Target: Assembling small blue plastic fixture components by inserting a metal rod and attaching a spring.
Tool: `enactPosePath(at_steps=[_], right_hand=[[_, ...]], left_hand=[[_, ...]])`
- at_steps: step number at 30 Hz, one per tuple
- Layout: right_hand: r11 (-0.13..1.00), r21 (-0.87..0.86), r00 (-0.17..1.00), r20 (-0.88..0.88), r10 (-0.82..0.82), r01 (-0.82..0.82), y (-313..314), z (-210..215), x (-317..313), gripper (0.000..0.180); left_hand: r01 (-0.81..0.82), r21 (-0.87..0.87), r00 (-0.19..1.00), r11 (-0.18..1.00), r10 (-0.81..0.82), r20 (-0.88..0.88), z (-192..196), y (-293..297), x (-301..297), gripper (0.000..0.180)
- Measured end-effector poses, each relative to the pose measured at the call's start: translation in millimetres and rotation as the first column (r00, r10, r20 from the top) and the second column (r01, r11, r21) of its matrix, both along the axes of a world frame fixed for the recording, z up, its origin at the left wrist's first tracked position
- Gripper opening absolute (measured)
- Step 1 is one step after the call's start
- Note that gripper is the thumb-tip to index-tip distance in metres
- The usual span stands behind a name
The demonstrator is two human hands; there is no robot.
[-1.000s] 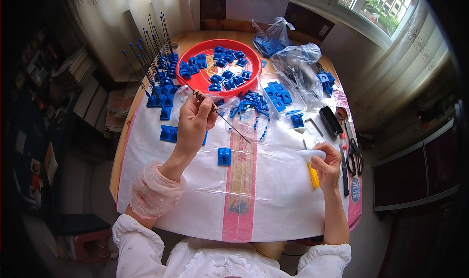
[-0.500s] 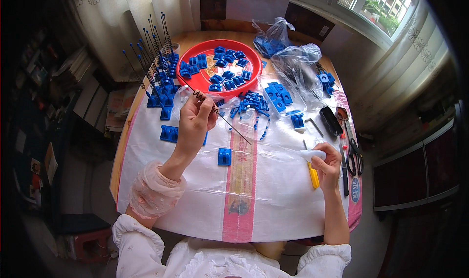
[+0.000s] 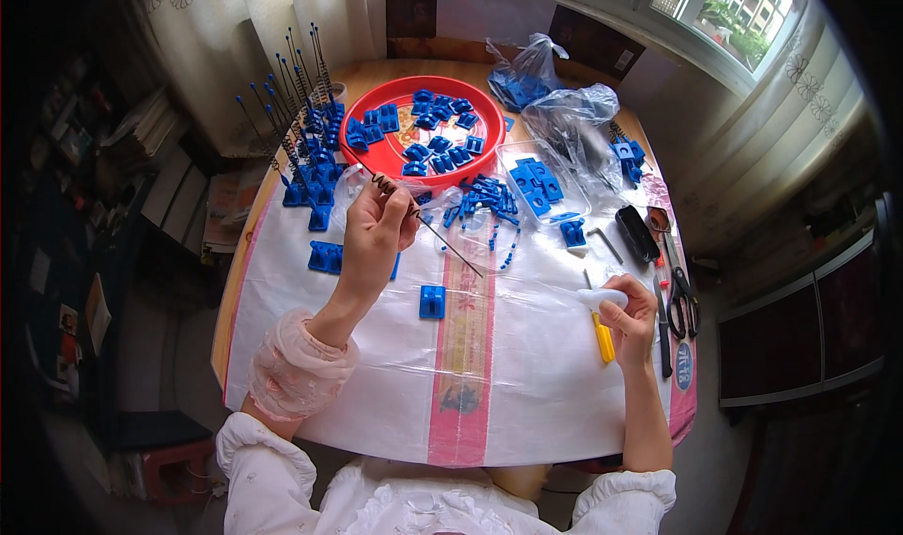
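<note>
A thin dark metal rod (image 3: 453,251) with a coiled spring section is pinched in my left hand (image 3: 376,234); it slants from the red basin's edge down toward the middle of the table. My right hand (image 3: 634,319) is closed around a small white bottle (image 3: 602,297), whose narrow end points left. Between the hands, nearer me, a single blue plastic block (image 3: 432,302) lies on the white sheet. Another group of blue blocks (image 3: 325,256) sits left of my left wrist, partly hidden by it. Below the white bottle lies a yellow-handled tool (image 3: 603,337).
A red basin (image 3: 491,111) holds several blue blocks. Blue bases with upright spring rods (image 3: 299,111) crowd the far left. Small blue parts (image 3: 486,196) lie beside a clear box (image 3: 578,204). An L-shaped key (image 3: 610,245), black case (image 3: 638,234) and scissors (image 3: 684,304) are at the right.
</note>
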State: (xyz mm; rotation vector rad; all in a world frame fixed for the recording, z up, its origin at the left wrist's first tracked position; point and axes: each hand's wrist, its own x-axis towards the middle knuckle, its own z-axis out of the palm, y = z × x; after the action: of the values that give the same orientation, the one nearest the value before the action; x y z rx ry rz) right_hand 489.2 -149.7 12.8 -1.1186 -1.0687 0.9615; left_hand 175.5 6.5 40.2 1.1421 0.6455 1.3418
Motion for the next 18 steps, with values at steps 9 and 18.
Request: enactPosePath(at_steps=[9, 18], right_hand=[[1.0, -0.006, 1.0, 0.007, 0.002, -0.002, 0.0, -1.7, 1.2, 0.014], [1.0, 0.0, 1.0, -0.006, 0.01, -0.01, 0.3, -1.8, 0.9, 0.014]], left_hand=[[-0.012, -0.015, 1.0, 1.0, 0.012, 0.006, -1.1, 0.7, 0.6, 0.015], [-0.003, -0.005, 1.0, 1.0, 0.003, 0.008, -1.1, 0.6, 0.8, 0.016]])
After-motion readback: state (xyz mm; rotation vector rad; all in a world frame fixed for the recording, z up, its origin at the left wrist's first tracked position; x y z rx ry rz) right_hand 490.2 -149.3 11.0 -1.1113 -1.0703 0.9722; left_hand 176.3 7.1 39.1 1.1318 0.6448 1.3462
